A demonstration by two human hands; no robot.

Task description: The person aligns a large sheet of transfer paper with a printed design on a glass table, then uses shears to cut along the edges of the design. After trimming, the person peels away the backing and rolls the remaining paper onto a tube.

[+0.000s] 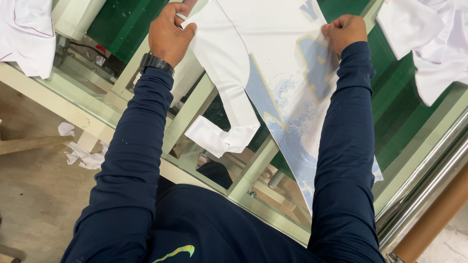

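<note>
My left hand (168,33) pinches the upper left edge of a white fabric panel (229,73), with a black watch on that wrist. My right hand (345,30) pinches the right edge of a printed sheet (297,92) bearing a pale blue and cream design. The sheet lies over the green belt (390,112), and its long point runs down toward me over the frame. The white fabric overlaps the sheet's left side, and its lower strap end hangs over the pale green frame (253,170). Both arms are in dark blue sleeves.
More white fabric pieces lie at the top right (434,44) and the top left (27,34). Metal rollers (429,180) and a brown cardboard tube (434,219) run along the right. Crumpled paper scraps (80,153) lie on the floor at the left.
</note>
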